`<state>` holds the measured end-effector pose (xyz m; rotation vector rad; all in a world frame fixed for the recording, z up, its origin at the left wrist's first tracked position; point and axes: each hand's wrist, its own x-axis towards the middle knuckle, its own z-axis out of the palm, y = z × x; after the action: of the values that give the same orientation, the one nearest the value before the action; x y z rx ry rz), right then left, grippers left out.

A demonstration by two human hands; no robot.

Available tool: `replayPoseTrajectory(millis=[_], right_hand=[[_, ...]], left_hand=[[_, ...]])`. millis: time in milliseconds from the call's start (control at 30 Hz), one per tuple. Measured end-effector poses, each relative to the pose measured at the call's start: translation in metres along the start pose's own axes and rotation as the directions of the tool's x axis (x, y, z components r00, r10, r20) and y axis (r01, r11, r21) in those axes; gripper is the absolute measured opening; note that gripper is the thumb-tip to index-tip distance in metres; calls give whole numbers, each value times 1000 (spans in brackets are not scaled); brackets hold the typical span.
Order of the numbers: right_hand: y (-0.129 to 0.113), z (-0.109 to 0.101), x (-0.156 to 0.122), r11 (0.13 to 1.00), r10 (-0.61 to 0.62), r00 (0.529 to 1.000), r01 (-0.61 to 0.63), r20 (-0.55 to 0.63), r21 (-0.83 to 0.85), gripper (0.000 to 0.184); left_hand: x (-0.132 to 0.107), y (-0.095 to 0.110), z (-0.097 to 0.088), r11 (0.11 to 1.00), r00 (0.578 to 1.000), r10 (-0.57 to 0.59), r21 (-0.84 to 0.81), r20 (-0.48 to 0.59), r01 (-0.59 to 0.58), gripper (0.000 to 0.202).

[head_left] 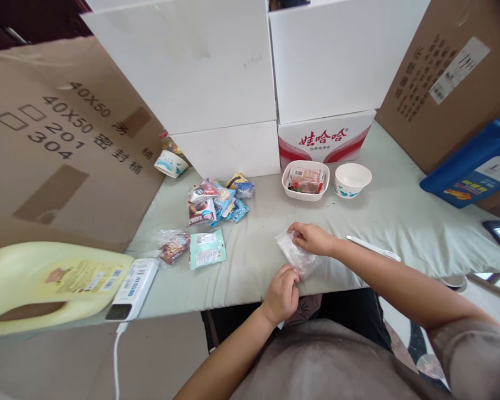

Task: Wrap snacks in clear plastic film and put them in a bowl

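A crinkled clear plastic bag [296, 254] lies flat near the front edge of the table, between my two hands. My left hand [281, 294] pinches its near corner, fingers curled in. At the far right side of the bag, my right hand [314, 239] has its fingers closed on the upper edge. What the bag contains, if anything, I cannot make out. To the left lie a mint-green packet [207, 249] and a clear-wrapped brown snack [174, 248]. Behind them is a heap of small snack packets [216, 203].
A white tray [289, 191] with wrapped items and a paper bowl [352, 180] stand before white boxes [233, 150]. A white pen-like tool [373, 248] lies right. Cartons, a yellow jug [58, 278], a power bank [134, 289] and a blue bottle [470, 166] flank the sides.
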<state>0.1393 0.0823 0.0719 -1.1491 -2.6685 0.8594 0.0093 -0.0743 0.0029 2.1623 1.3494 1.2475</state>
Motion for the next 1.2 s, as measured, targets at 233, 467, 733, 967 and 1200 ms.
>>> replayPoseTrajectory(millis=[233,467,733,967,1200], right_hand=[[3,41,9,987,65,988,-85,-142,-139,33],[-1,56,1,966,15,981,-64,-194,-249,35],[31,24,-1,918,133,899,-271,-418,-291,34],[22,56,-74,808,-473,881,428,-15,-405,80],[13,81,-127,828,-429,892,327,-139,-455,53]], left_hand=[[4,5,-5,994,995,-96,42,-36,98,28],[53,-23,-22,947,991,-130,290,-40,136,14],[59,-46,-12,873,980,-172,476,101,105,13],[58,-41,-15,875,975,-155,481,160,60,34],[57,-33,-16,910,949,-82,412,303,-52,36]])
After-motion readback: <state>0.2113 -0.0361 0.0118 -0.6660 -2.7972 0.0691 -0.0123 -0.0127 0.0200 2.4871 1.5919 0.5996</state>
